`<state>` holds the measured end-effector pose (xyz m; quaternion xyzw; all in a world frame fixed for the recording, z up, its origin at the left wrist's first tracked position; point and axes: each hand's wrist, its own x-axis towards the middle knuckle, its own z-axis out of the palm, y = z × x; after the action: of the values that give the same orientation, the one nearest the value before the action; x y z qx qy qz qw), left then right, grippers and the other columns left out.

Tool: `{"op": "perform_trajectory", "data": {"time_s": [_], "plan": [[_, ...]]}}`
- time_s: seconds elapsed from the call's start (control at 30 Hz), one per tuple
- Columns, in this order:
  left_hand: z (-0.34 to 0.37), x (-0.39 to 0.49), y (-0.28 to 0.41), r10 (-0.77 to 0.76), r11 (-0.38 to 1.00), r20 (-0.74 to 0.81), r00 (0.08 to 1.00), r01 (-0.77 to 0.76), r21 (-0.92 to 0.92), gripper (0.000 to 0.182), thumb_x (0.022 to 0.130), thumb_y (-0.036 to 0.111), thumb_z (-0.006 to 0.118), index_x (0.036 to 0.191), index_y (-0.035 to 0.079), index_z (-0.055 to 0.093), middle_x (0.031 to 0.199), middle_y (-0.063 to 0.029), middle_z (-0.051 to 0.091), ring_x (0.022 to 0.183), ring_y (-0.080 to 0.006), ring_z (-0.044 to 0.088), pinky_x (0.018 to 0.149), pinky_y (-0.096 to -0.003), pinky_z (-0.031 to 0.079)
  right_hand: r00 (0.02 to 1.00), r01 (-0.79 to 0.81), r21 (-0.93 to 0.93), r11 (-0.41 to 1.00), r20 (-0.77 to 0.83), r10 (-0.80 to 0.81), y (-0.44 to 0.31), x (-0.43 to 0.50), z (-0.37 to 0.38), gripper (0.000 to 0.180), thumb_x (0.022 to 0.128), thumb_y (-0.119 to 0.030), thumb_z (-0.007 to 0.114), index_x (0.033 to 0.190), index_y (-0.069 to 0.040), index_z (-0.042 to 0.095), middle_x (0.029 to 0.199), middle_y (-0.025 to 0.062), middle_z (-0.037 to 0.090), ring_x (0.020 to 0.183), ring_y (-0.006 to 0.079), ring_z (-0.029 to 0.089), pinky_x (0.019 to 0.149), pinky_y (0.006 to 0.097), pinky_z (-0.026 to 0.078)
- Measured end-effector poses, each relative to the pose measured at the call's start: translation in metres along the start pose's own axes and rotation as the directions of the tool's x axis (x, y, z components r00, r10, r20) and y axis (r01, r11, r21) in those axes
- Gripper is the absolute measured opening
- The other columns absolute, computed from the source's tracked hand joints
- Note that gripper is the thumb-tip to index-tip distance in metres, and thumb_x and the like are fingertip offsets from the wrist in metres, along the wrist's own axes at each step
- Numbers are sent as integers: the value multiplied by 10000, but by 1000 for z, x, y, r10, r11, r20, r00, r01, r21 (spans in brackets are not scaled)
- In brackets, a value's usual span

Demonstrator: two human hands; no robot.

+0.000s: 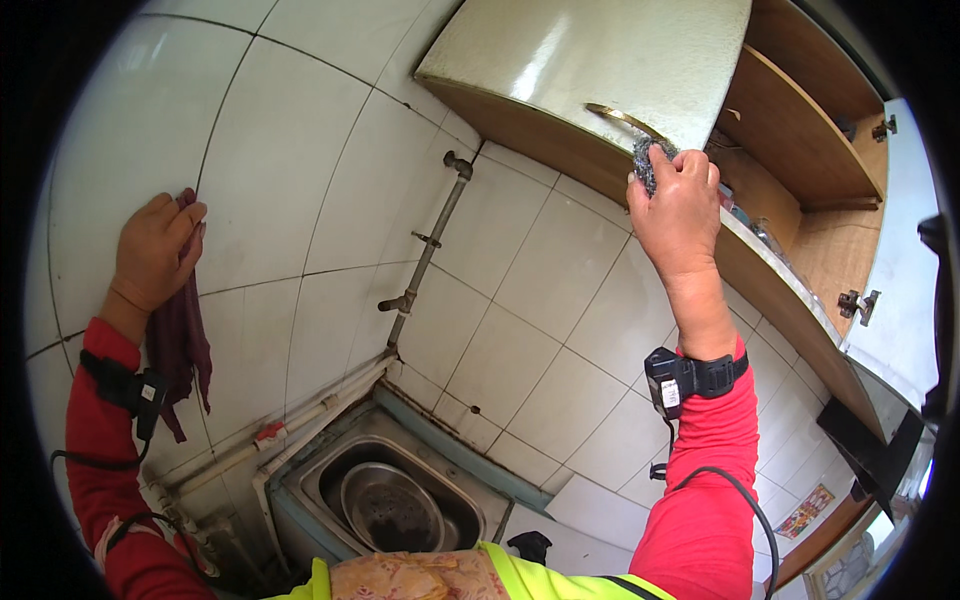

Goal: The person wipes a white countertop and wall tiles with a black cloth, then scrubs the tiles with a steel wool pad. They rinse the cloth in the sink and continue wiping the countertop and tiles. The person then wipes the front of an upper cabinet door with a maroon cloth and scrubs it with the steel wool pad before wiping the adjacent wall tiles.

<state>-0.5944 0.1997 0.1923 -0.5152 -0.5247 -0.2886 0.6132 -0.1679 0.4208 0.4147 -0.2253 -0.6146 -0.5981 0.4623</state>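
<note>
My right hand (679,202) pinches a grey steel wool scrubber (646,159) at the lower edge of a cream cabinet door (600,52). The scrubber covers one end of the door's curved brass handle (619,115). Off to the left, my left hand (159,244) grips a dark maroon cloth (178,337), which hangs down in front of the tiled wall (255,165). Both forearms wear red sleeves with black strapped devices.
Below is a steel sink (472,517) holding a round metal basin (356,499). A grey pipe (431,255) runs up the wall corner. An open cabinet door (900,262) juts out at right, beside wooden shelves (817,127). A red-handled valve (270,433) sits on the lower pipe.
</note>
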Motion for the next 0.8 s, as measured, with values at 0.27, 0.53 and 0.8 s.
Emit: {"op": "perform_trajectory", "data": {"time_s": [0.27,0.53,0.8], "plan": [[0,0,-1,25,999,-29,999,-26,-36,223,757,1,672,972,14,616,773,-97,561,711,-272,556,611,-375,480,993,115,-25,993,-19,-116,-5,4,-2,367,737,-286,757,1014,-63,666,975,107,538,964,297,525,760,413,499],[-3,-1,0,24,999,-20,1000,-25,-43,204,764,8,670,962,20,620,778,-93,561,702,-265,548,601,-368,471,993,113,-76,991,38,-111,-19,16,4,390,766,-325,747,1026,-47,662,951,107,543,956,312,541,759,437,492],[-4,-3,-1,8,996,-11,1000,-9,-86,205,764,14,675,960,22,619,758,-89,556,685,-261,540,605,-366,471,992,124,-144,982,44,-119,-9,5,-3,430,777,-368,752,1131,-137,674,1396,125,422,1261,338,363,989,550,324]]}}
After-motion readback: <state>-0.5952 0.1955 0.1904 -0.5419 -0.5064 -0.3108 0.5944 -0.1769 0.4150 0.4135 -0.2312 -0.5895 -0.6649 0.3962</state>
